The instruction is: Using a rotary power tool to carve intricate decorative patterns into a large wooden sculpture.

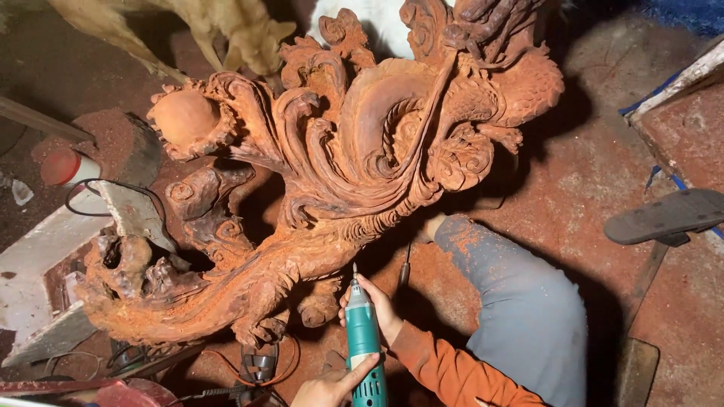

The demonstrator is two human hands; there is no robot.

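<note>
A large reddish-brown wood carving [354,143], full of swirling scrolls and scales with a round ball at its upper left, fills the middle of the view. A teal rotary tool [363,339] points upward, its thin bit touching the carving's lower edge. My right hand [379,307], in an orange sleeve, wraps the upper body of the tool. At the bottom edge my left hand [329,387] grips the tool's lower body with a finger laid across it.
My grey-trousered leg [520,301] lies right of the tool. A dark sandal [665,215] rests at the right, and a red-capped white bottle [68,166] and white boards [34,256] stand at the left. Cables [260,369] lie below the carving. Red sawdust covers the floor.
</note>
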